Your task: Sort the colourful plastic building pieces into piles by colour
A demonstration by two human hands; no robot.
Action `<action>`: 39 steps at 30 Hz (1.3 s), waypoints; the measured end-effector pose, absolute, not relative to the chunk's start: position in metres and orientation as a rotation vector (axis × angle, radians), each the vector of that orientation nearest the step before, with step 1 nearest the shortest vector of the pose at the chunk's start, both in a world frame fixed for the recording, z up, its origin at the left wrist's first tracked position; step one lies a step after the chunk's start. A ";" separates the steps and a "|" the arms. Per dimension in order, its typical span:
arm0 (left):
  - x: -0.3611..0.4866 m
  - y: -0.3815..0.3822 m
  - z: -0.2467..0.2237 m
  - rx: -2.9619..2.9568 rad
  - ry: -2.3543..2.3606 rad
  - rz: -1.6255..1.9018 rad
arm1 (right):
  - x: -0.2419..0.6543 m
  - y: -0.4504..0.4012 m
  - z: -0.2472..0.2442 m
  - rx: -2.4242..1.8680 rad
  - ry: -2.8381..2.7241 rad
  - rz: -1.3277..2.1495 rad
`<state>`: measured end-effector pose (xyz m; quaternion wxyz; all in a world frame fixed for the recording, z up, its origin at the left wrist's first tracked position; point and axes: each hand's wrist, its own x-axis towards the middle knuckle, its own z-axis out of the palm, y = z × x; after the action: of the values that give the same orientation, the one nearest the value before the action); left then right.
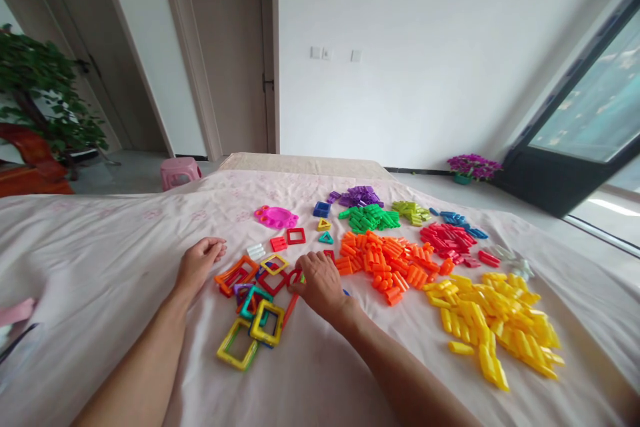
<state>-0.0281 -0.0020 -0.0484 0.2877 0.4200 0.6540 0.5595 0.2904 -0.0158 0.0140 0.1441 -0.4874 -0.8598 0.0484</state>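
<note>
Right hand curled at frames to its left, hold unclear; left hand loosely closed, hold hidden; likely picking step, next move needed separating

Wide bare cloth left of the left hand, heaped square frames obstructing the space between it and the right hand, orange pile blocking rightward, yellow pile at near right, right forearm crossing open near-centre cloth.
</note>
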 end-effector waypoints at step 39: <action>-0.031 0.011 -0.042 1.160 1.813 1.388 | 0.237 0.056 0.018 -1.063 -2.801 -0.107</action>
<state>-0.0314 0.0107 -0.0415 0.2864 0.4340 0.6782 0.5193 0.2370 0.0557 0.0185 0.0718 -0.3536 -0.9320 -0.0356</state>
